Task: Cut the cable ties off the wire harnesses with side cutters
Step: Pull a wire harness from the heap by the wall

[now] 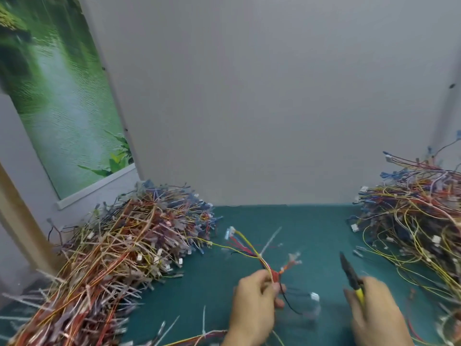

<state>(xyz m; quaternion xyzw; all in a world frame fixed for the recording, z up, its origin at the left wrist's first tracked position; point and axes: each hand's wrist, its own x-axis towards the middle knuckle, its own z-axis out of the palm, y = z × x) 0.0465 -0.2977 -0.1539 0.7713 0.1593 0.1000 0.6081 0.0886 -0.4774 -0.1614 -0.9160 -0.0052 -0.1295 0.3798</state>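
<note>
Pinching the wire harness [267, 267] between left hand [254, 303] fingers [276, 287], gripping side cutters [349, 273] in curled right hand [379, 318], risking nicking it where bunched under the cable tie [270, 239].

The side cutters [350, 277] in your right hand [376, 313] have dull dark metal jaws and a grip sleeved in bright yellow plastic. The harness [259, 255] your left hand [254, 300] pinches is thin wire in smooth coloured plastic insulation, ending in a white plastic connector [230, 232]. The loose cable ties [204, 320] look like pale, translucent plastic. Your mat [306, 226] is matt teal and smooth. The wall [249, 96] is flat matt grey, the poster [57, 96] has a faint printed sheen, and the post [22, 221] at your left looks like pale bare wood
</note>
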